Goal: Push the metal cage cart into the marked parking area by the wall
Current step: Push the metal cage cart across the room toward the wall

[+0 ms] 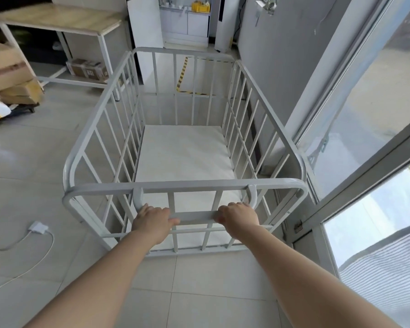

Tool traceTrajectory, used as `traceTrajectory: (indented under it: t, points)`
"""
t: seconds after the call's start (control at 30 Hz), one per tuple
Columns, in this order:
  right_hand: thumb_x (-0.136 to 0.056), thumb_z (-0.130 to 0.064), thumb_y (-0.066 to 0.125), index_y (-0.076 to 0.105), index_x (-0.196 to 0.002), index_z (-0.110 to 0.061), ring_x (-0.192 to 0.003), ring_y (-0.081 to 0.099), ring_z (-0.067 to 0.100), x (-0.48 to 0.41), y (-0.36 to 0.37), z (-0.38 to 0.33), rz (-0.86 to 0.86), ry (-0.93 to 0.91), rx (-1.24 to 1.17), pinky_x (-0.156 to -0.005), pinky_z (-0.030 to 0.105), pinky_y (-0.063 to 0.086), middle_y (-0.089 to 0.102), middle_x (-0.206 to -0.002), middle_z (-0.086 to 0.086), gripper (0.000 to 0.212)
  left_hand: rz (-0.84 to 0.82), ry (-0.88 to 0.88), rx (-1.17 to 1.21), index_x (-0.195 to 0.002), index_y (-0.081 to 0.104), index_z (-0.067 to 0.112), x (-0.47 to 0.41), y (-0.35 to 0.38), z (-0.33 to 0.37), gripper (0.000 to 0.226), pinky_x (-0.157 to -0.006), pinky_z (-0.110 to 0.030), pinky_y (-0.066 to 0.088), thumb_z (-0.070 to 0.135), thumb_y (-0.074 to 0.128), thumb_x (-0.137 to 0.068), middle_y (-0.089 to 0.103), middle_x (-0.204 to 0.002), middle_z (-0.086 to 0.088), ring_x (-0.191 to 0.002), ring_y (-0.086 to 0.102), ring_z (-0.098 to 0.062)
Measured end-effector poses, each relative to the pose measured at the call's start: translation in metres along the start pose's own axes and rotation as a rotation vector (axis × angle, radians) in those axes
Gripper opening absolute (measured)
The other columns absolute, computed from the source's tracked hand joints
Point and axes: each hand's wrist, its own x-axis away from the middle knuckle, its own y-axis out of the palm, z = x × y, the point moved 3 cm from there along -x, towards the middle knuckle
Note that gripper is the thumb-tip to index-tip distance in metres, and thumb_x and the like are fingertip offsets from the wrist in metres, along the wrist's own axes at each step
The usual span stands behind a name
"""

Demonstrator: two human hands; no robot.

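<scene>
Cart (185,147) — white, barred, empty — is standing on the tiled floor (33,162) beside the wall (277,55) at 3 o'clock. Both hands are gripping its handle bar (195,216): left hand (153,222) and right hand (239,217) curled closed around it. Yellow-black tape (182,74) is lying at 12 o'clock — a bench (57,20) at 10 o'clock.
</scene>
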Motion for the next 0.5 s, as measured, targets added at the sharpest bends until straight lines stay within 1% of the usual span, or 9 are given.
traceTrajectory:
  t: [0.03,0.07,0.1,0.2,0.3,0.4,0.5]
  points:
    - [-0.098,-0.027,0.041,0.060,-0.113,-0.019,-0.109,0.053,0.029,-0.007,-0.002,-0.001,0.012,-0.015,-0.006,-0.083,0.032,0.036,0.061,-0.110,0.007,0.025,0.004,0.004,-0.019,-0.115,0.054,0.012,-0.007,-0.001,-0.004,0.050,-0.118,-0.038,0.015,0.051,0.027,-0.099,0.061,-0.119,-0.008,-0.123,0.045,-0.028]
    - [-0.099,-0.029,0.041,0.059,-0.115,-0.018,-0.109,0.053,0.029,-0.014,-0.003,-0.003,0.022,-0.030,-0.004,-0.077,0.032,0.034,0.060,-0.111,0.007,0.026,0.005,0.005,-0.034,-0.118,0.053,0.012,-0.015,-0.002,-0.008,0.051,-0.118,-0.038,0.013,0.051,0.026,-0.099,0.060,-0.121,-0.007,-0.124,0.045,-0.027]
    - [-0.100,-0.032,0.040,0.058,-0.115,-0.017,-0.109,0.052,0.029,-0.021,-0.006,-0.004,0.028,-0.047,0.003,-0.074,0.032,0.032,0.060,-0.111,0.007,0.028,0.007,0.005,-0.043,-0.120,0.051,0.012,-0.022,-0.004,-0.012,0.051,-0.119,-0.038,0.012,0.051,0.026,-0.099,0.059,-0.124,-0.007,-0.126,0.044,-0.027]
    - [-0.100,-0.035,0.038,0.056,-0.113,-0.015,-0.105,0.054,0.029,-0.044,-0.012,-0.008,0.025,-0.106,0.019,-0.070,0.032,0.034,0.061,-0.109,0.007,0.030,-0.003,0.004,-0.045,-0.124,0.048,0.012,-0.041,-0.013,-0.022,0.051,-0.119,-0.039,0.011,0.050,0.024,-0.099,0.055,-0.129,-0.009,-0.129,0.040,-0.028]
    - [-0.099,-0.036,0.039,0.054,-0.112,-0.016,-0.103,0.057,0.030,-0.069,-0.017,-0.009,-0.020,-0.136,-0.004,-0.069,0.034,0.036,0.061,-0.107,0.006,0.028,-0.032,0.002,-0.045,-0.125,0.046,0.012,-0.060,-0.023,-0.033,0.051,-0.120,-0.040,0.009,0.050,0.023,-0.099,0.052,-0.133,-0.010,-0.132,0.037,-0.028]
    - [-0.099,-0.040,0.036,0.053,-0.111,-0.015,-0.098,0.060,0.031,-0.094,-0.023,-0.012,-0.061,-0.158,0.007,-0.067,0.034,0.039,0.063,-0.104,0.006,0.032,-0.061,-0.003,-0.046,-0.127,0.044,0.012,-0.080,-0.035,-0.045,0.051,-0.120,-0.040,0.007,0.050,0.022,-0.099,0.049,-0.136,-0.010,-0.135,0.033,-0.028]
    - [-0.100,-0.040,0.034,0.051,-0.109,-0.013,-0.097,0.060,0.032,-0.118,-0.030,-0.018,-0.057,-0.186,0.023,-0.067,0.035,0.037,0.064,-0.104,0.008,0.034,-0.073,-0.001,-0.049,-0.127,0.043,0.012,-0.098,-0.047,-0.055,0.052,-0.120,-0.041,0.006,0.050,0.021,-0.100,0.046,-0.138,-0.011,-0.136,0.031,-0.030]
